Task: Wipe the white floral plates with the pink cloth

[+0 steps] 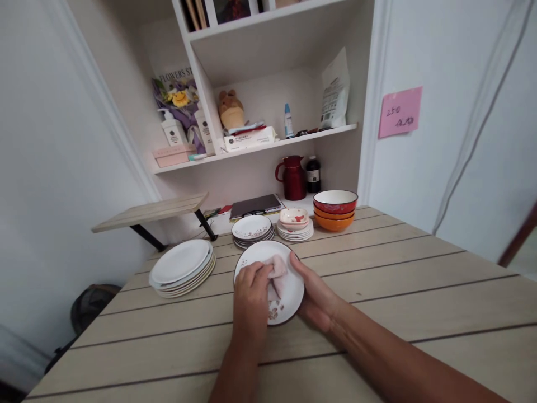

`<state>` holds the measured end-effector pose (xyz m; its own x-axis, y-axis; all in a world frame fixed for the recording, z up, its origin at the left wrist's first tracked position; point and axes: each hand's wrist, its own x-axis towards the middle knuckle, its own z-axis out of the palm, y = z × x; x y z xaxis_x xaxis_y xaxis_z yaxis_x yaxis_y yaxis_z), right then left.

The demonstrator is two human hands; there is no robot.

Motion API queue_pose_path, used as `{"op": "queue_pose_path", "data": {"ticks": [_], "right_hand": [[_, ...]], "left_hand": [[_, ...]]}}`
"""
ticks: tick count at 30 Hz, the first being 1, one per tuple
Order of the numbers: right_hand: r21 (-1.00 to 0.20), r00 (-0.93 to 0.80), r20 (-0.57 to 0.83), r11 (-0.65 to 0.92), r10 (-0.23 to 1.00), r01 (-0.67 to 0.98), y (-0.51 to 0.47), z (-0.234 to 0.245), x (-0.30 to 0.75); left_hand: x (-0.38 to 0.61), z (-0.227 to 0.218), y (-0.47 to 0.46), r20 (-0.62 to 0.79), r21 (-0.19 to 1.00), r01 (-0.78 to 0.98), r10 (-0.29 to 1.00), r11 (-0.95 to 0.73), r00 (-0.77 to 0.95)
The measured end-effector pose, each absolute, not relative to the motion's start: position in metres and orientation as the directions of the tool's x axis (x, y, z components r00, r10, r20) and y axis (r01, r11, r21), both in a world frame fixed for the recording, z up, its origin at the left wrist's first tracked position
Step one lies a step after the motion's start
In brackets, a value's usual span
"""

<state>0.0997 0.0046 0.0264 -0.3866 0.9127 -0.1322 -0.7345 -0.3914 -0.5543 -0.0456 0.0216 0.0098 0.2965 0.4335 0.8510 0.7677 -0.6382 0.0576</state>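
Head view: the left hand (250,291) presses a pink cloth (277,275) onto a floral plate (289,302) lying on the counter (398,280), fingers curled over it. The right hand (316,296) grips the plate's right rim.

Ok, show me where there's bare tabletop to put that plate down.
Bare tabletop lies right of the right hand, and along the near edge below the left hand wiping the plate with the cloth. It is crowded behind: white plate stack, two small plate stacks, bowls.
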Motion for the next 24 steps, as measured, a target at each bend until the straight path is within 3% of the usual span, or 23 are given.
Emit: {"op": "queue_pose_path", "data": {"ticks": [7,10,14,18,24], "right_hand": [[-0.547,-0.407,-0.158,-0.423,0.9,-0.722,0.006,0.016,0.089],[-0.534,-0.367,-0.163,-0.394,0.916,-0.748,0.008,0.02,0.094],[-0.504,-0.259,-0.184,-0.317,0.948,-0.803,0.015,0.028,0.109],[-0.477,-0.138,-0.123,-0.18,0.983,-0.86,0.023,0.034,0.128],[-0.497,-0.197,-0.046,-0.194,0.979,-0.846,0.019,0.039,0.13]], "left_hand": [[-0.064,0.019,0.024,0.816,0.009,0.949,0.551,-0.314,0.175],[-0.065,0.019,0.024,0.813,-0.033,0.962,0.553,-0.27,0.183],[-0.058,0.015,0.022,0.797,-0.078,0.922,0.533,-0.378,0.286],[-0.042,0.01,0.016,0.783,-0.052,0.803,0.474,-0.594,0.401],[-0.027,0.014,0.008,0.847,0.04,0.64,0.366,-0.768,0.386]]}}
